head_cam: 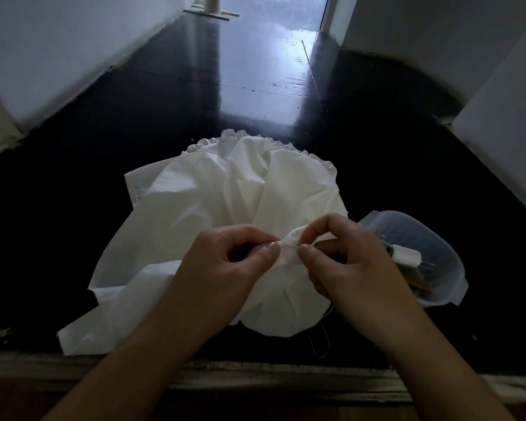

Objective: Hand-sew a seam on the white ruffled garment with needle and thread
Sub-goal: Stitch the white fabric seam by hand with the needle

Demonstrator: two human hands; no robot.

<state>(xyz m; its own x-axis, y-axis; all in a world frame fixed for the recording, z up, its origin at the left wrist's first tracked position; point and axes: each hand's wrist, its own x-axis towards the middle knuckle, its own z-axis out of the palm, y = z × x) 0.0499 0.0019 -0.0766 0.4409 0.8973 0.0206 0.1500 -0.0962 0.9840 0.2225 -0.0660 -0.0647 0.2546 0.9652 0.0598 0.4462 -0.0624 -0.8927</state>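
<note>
White cloth fills the middle of our view: the garment (pixel 213 202) lies crumpled on the black worktop (pixel 58 223), its ruffled edge (pixel 268 144) on the far side and a flat corner reaching toward the near left edge. Our left hand (pixel 225 262) pinches a raised fold of the garment between thumb and curled fingers. Just beside it, our right hand (pixel 346 262) pinches the same fold from the other side, thumb and forefinger tips close to the left thumb. A thin needle (pixel 289 245) seems to show in the fold between the two thumbs, though it is too fine to be sure which fingers hold it. A thread (pixel 319 338) loops down below the right wrist onto the worktop. Right of the hands stands a clear plastic tub (pixel 431 238), touching the garment's edge, with a white spool (pixel 406 256) inside.
</note>
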